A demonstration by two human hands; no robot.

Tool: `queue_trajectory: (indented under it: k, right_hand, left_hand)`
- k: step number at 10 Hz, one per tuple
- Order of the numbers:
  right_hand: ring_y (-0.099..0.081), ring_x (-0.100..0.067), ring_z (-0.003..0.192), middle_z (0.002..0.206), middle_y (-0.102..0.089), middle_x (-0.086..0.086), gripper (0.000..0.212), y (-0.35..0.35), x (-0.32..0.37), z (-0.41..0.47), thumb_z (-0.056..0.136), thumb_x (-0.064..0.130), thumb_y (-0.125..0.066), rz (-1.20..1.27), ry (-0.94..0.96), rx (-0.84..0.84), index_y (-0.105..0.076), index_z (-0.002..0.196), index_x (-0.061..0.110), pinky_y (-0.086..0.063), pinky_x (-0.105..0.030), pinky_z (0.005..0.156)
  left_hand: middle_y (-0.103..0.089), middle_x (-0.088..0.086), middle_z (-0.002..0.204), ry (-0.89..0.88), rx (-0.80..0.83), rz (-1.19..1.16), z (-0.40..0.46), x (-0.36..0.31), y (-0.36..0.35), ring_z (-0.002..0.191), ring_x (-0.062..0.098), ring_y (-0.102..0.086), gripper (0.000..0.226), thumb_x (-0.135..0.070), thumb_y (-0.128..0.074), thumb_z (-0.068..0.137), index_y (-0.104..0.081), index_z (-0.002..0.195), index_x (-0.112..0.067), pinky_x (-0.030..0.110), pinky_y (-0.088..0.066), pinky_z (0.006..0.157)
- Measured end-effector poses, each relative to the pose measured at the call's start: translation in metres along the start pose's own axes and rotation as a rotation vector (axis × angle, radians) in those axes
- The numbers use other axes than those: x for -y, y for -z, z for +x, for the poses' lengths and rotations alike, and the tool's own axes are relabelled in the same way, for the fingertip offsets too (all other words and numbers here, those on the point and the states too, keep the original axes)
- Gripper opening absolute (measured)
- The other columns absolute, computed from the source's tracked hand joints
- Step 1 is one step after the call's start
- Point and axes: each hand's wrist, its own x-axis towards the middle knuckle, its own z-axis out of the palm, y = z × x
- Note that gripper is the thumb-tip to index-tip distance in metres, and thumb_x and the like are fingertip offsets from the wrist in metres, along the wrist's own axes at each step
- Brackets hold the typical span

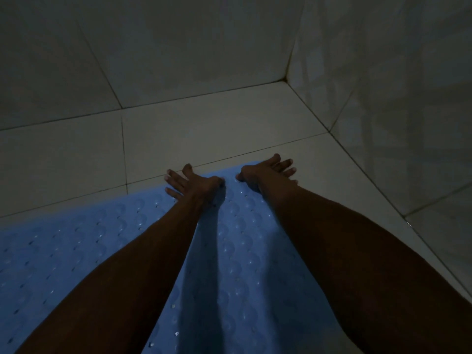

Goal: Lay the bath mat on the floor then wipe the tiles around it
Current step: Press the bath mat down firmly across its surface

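The scene is dim and underexposed, with a cool grey-green cast over everything. The brightest area is the pale glossy floor tiles point(194, 129) in the middle of the view; the tiled walls point(178, 42) above darken towards the top corners. The source of the light is not visible. The two bare forearms read as near-black shapes with little surface detail, and they throw soft, broad shadows onto the light blue bubbled rubber bath mat point(229, 251) between them. Small specular glints dot the mat's holes. Straight grout lines bow slightly near the edges, a wide-angle effect. Fine detail is soft and noisy throughout.
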Motion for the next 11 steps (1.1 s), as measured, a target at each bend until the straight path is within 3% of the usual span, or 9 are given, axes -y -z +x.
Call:
queue_trajectory:
  k: [1,3,4,6,8,9,11]
  right_hand:
    - [0.031,-0.04,0.142,0.152,0.037,-0.022,0.132,-0.004,-0.002,-0.002,0.073,0.047,-0.078,0.024,0.017,-0.033,0.022,0.15,0.007,0.013,-0.059,0.115]
    - [0.033,-0.034,0.142,0.155,0.034,-0.017,0.127,-0.012,-0.024,-0.001,0.074,0.053,-0.074,0.087,0.16,-0.003,0.014,0.152,0.005,0.021,-0.052,0.115]
    - [0.031,-0.035,0.142,0.155,0.035,-0.016,0.126,0.001,-0.034,0.001,0.077,0.047,-0.077,0.085,0.222,0.102,0.016,0.152,0.007,0.013,-0.053,0.117]
    - [0.029,-0.037,0.143,0.153,0.036,-0.018,0.136,0.007,-0.037,0.006,0.074,0.044,-0.083,-0.054,0.219,0.128,0.024,0.15,0.007,0.005,-0.054,0.119]
    - [0.027,-0.042,0.142,0.152,0.037,-0.022,0.144,0.008,-0.026,0.003,0.067,0.05,-0.085,-0.095,0.028,0.038,0.028,0.148,0.01,0.007,-0.057,0.117]
    - [0.027,-0.04,0.143,0.153,0.036,-0.021,0.139,0.008,-0.028,-0.007,0.07,0.046,-0.084,-0.056,0.051,0.006,0.025,0.15,0.011,0.01,-0.055,0.117]
    - [0.026,-0.036,0.145,0.157,0.028,-0.017,0.13,-0.009,-0.045,-0.006,0.073,0.043,-0.083,0.119,0.141,-0.016,0.014,0.153,0.007,0.012,-0.048,0.119]
  left_hand:
    - [0.017,0.019,0.157,0.066,0.049,0.012,0.003,-0.003,0.006,0.143,0.04,0.016,0.108,-0.05,-0.068,0.076,-0.001,0.154,-0.017,0.055,0.009,0.116]
    - [0.009,0.024,0.157,-0.019,-0.2,-0.005,0.001,0.004,-0.014,0.144,0.042,0.012,0.098,-0.054,-0.07,0.074,-0.017,0.151,-0.024,0.054,0.011,0.113]
    - [0.016,0.019,0.157,0.015,0.042,0.02,0.007,0.001,0.003,0.143,0.04,0.016,0.107,-0.054,-0.069,0.073,-0.007,0.153,-0.019,0.057,0.01,0.112]
    - [0.013,0.019,0.157,0.001,0.058,0.038,-0.001,-0.001,0.006,0.144,0.04,0.014,0.107,-0.054,-0.069,0.074,-0.008,0.153,-0.016,0.057,0.007,0.115]
    - [0.012,0.022,0.157,-0.031,0.116,0.119,-0.002,0.001,0.018,0.143,0.043,0.009,0.127,-0.055,-0.083,0.059,-0.007,0.153,-0.015,0.058,0.001,0.114]
    - [0.024,0.026,0.153,-0.019,0.126,0.185,-0.009,-0.002,0.021,0.14,0.045,0.02,0.131,-0.056,-0.084,0.058,-0.001,0.153,-0.018,0.061,0.006,0.111]
    - [0.029,0.023,0.152,-0.038,0.112,0.268,-0.013,0.0,0.009,0.139,0.045,0.025,0.126,-0.057,-0.081,0.062,0.0,0.152,-0.022,0.06,0.012,0.111]
